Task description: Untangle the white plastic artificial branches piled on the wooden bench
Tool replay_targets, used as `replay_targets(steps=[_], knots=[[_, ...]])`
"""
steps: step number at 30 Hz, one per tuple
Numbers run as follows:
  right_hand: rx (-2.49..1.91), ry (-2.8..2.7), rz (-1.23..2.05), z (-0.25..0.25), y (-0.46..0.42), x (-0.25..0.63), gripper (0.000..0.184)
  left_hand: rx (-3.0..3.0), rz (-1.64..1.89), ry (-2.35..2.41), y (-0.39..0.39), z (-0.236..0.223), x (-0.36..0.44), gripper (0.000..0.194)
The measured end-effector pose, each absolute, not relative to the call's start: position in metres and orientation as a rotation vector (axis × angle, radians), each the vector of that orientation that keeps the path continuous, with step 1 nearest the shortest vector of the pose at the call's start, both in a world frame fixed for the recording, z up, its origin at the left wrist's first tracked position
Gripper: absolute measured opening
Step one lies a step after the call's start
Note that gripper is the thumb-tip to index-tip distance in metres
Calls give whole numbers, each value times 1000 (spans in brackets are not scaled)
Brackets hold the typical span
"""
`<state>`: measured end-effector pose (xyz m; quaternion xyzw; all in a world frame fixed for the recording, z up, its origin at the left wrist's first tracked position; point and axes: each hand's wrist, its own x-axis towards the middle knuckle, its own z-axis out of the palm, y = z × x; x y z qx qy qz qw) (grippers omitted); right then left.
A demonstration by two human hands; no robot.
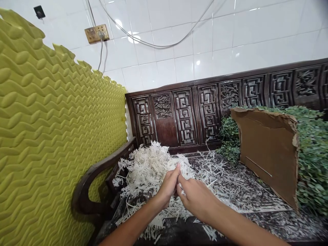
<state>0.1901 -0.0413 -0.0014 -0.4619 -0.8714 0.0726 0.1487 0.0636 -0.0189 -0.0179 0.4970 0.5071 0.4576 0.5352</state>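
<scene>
Bare forearms reach in from the bottom of the head view, and the left hand (167,186) and right hand (197,200) meet at the fingertips. Their fingers are curled and pinched closed on white feathery sprigs, with small white bits showing between the right hand's fingers (181,190).

Those white feathery sprigs (151,174) lie heaped under and beyond the hands, on the speckled dark seat (238,181) of a carved dark wooden bench. Loose strands are scattered across it. A curved wooden armrest (89,184) runs beside the heap on the left, and a fretwork backrest (184,116) rises behind it.

On the seat to the right, a torn cardboard sheet (269,153) stands tilted, with green leafy foliage (312,160) massed against its far side.

A yellow-green foam panel (51,119) covers the left wall. Above the bench are white tiles (205,44), a brass socket plate (96,33) and a looping cable (153,45).
</scene>
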Motion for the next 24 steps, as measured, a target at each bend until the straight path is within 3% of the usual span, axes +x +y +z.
replay_targets(steps=[14,20,24], knots=[[-1095,-2160,819,-9,-33,192,27,1231,1184,1170,-8,-22,61,54],[-1096,-2057,827,-12,-33,190,30,1569,1414,1250,3,-27,54,56],[-998,-2013,822,-16,-34,186,28,1717,1337,1209,9,-27,48,55]])
